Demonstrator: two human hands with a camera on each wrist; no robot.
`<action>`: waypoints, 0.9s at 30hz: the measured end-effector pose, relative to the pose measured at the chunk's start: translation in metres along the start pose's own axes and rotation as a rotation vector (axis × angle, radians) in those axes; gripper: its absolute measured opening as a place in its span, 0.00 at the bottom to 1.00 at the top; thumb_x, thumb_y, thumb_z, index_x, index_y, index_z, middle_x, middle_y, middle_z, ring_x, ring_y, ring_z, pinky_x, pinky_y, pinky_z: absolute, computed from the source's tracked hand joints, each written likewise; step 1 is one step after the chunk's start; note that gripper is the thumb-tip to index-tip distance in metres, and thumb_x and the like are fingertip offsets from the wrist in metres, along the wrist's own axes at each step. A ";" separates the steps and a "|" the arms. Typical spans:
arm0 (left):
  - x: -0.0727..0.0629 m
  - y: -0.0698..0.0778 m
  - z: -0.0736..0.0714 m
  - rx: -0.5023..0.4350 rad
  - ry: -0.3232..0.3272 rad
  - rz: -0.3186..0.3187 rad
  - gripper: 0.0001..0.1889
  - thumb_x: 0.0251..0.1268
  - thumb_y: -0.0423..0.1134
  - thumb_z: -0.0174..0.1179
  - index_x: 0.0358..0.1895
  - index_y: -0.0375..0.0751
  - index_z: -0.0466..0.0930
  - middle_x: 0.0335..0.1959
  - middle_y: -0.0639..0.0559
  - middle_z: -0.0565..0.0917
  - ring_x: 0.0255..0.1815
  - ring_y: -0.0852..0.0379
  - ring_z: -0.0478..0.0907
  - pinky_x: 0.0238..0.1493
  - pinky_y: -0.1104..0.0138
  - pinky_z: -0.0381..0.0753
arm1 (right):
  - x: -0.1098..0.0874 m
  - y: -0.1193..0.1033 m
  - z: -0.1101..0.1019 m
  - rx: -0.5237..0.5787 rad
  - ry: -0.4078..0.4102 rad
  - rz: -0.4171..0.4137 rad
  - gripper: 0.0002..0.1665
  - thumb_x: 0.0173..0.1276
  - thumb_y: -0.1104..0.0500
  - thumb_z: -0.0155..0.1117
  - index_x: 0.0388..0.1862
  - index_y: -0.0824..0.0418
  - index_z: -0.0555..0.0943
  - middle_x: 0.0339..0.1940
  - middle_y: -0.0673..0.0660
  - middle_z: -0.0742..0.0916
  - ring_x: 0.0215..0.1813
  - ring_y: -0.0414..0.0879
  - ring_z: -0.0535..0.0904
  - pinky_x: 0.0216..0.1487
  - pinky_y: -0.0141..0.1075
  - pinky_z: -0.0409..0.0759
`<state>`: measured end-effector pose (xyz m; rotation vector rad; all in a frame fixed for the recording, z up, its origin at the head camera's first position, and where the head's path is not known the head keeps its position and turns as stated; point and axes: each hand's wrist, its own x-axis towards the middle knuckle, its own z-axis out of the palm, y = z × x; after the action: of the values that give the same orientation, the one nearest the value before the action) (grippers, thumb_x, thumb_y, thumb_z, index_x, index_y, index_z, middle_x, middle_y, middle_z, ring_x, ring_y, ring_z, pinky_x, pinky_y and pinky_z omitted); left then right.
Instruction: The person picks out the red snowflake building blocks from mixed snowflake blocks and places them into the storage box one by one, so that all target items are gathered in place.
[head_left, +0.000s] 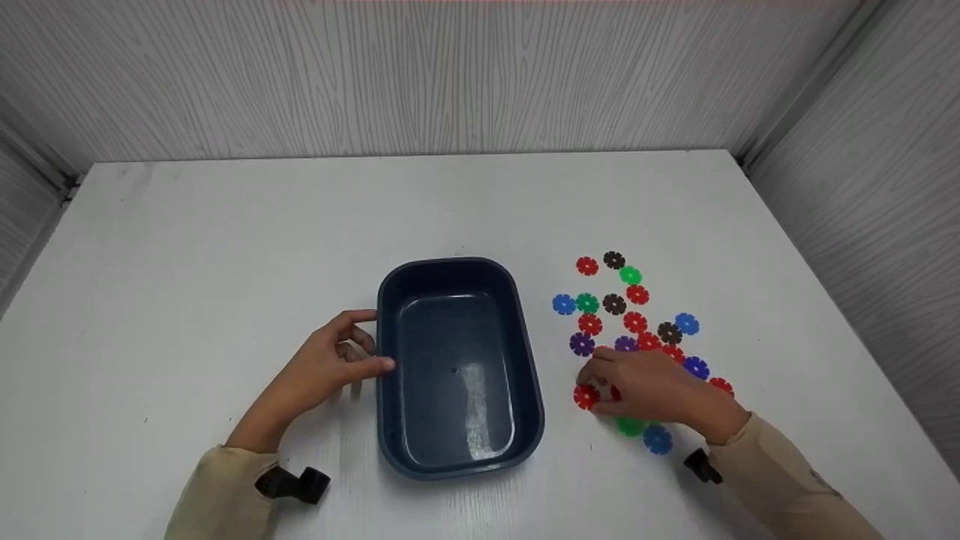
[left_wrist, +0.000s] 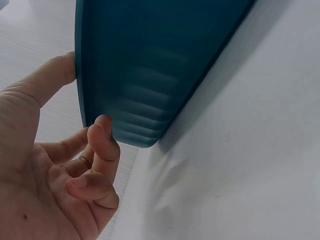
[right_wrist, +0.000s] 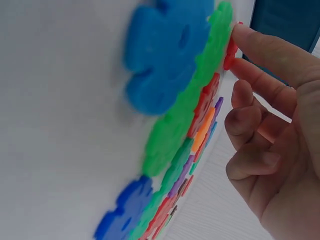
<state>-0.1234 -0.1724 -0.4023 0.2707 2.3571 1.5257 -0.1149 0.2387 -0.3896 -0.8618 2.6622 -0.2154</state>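
Note:
My left hand grips the left rim of a dark blue plastic basin, its thumb tip lapping over the edge. In the left wrist view the basin's ribbed outer wall shows, with the other fingers loosely curled beside it. To the right of the basin, my right hand pinches a red flower-shaped disc between thumb and index finger, low over the table. In the right wrist view the red disc appears edge-on at the fingertips. The hand hides some discs beneath it.
Many notched plastic discs lie flat around the right hand, among them a blue disc, a green disc and a black disc. The white table meets a wood-grain panel at the back.

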 end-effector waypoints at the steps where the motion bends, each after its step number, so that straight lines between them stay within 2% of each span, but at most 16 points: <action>1: 0.000 0.000 0.000 0.002 0.000 -0.001 0.39 0.58 0.43 0.69 0.71 0.39 0.61 0.43 0.43 0.76 0.29 0.62 0.76 0.31 0.68 0.74 | 0.001 -0.001 -0.001 0.004 -0.012 0.012 0.22 0.55 0.51 0.76 0.49 0.51 0.82 0.44 0.48 0.83 0.35 0.37 0.78 0.33 0.27 0.76; 7: 0.000 0.001 0.000 0.005 0.002 -0.006 0.39 0.58 0.43 0.69 0.71 0.40 0.61 0.43 0.43 0.76 0.29 0.61 0.76 0.28 0.68 0.74 | 0.005 -0.005 -0.002 0.025 -0.064 0.074 0.26 0.51 0.52 0.78 0.50 0.51 0.80 0.43 0.47 0.82 0.33 0.36 0.75 0.31 0.26 0.75; 13: 0.000 0.001 0.000 -0.012 -0.005 -0.008 0.39 0.58 0.43 0.69 0.71 0.40 0.60 0.43 0.43 0.76 0.28 0.62 0.75 0.25 0.68 0.73 | 0.005 -0.007 -0.001 0.063 -0.059 0.106 0.27 0.49 0.54 0.79 0.49 0.51 0.79 0.41 0.47 0.82 0.31 0.35 0.74 0.28 0.26 0.74; 23: -0.001 0.001 -0.001 0.000 -0.010 -0.011 0.39 0.58 0.44 0.69 0.71 0.40 0.60 0.42 0.44 0.78 0.29 0.61 0.77 0.27 0.68 0.73 | 0.005 -0.011 -0.001 0.110 -0.059 0.174 0.28 0.49 0.58 0.78 0.50 0.49 0.78 0.41 0.47 0.84 0.33 0.37 0.75 0.30 0.29 0.76; 27: -0.001 0.001 -0.001 0.007 -0.011 -0.008 0.39 0.58 0.44 0.68 0.72 0.40 0.60 0.42 0.44 0.79 0.29 0.60 0.76 0.30 0.68 0.73 | 0.005 -0.011 0.000 0.115 -0.055 0.188 0.27 0.51 0.58 0.77 0.50 0.48 0.77 0.39 0.46 0.84 0.31 0.37 0.74 0.30 0.29 0.76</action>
<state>-0.1233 -0.1735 -0.4010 0.2701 2.3530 1.5091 -0.1126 0.2267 -0.3879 -0.5703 2.6294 -0.2912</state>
